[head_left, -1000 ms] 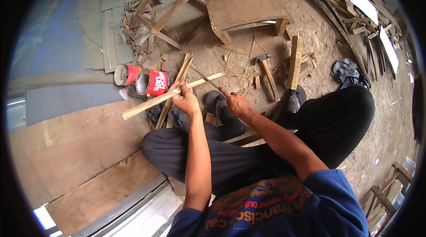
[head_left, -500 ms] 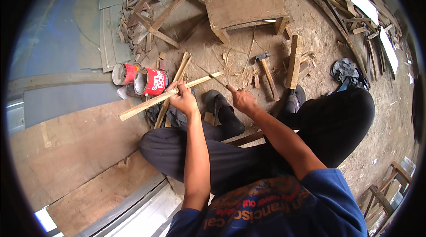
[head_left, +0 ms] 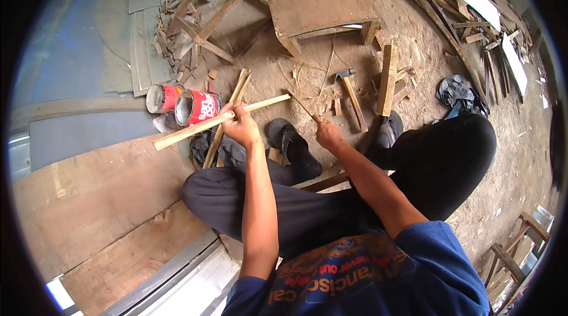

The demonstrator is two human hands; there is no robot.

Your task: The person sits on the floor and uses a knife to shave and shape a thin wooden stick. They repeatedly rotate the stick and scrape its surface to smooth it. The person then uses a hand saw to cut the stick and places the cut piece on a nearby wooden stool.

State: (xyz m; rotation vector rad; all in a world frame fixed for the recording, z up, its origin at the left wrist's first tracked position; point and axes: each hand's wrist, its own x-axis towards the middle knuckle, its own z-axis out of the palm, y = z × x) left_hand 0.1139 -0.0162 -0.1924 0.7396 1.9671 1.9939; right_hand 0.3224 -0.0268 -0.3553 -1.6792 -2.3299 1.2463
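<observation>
My left hand [head_left: 242, 126] is closed around a pale wooden strip [head_left: 188, 134], which slants from low left up to the right. In my right hand [head_left: 329, 134], the fingers are wrapped round the handle of a thin knife [head_left: 302, 105]. Its narrow blade points up and left, with the tip close to the strip's far right end; whether they touch I cannot tell. Behind my left hand, other wooden sticks [head_left: 215, 144] lean across a dark cloth. A hammer [head_left: 353, 102] with a wooden handle lies on the ground beyond my right hand.
Two red cans [head_left: 197, 107] stand left of my left hand. A low wooden stool [head_left: 322, 3] is ahead, beside a wooden frame [head_left: 228, 11]. A wood block [head_left: 387, 79] rests by my right foot. Scrap wood [head_left: 473, 23] is heaped at far right; plywood boards [head_left: 112, 186] lie at left.
My right hand has shifted slightly, and the knife blade has swung steeper, its tip moving right along to the strip's end. The left hand still grips the strip. The whole view has shifted a little.
</observation>
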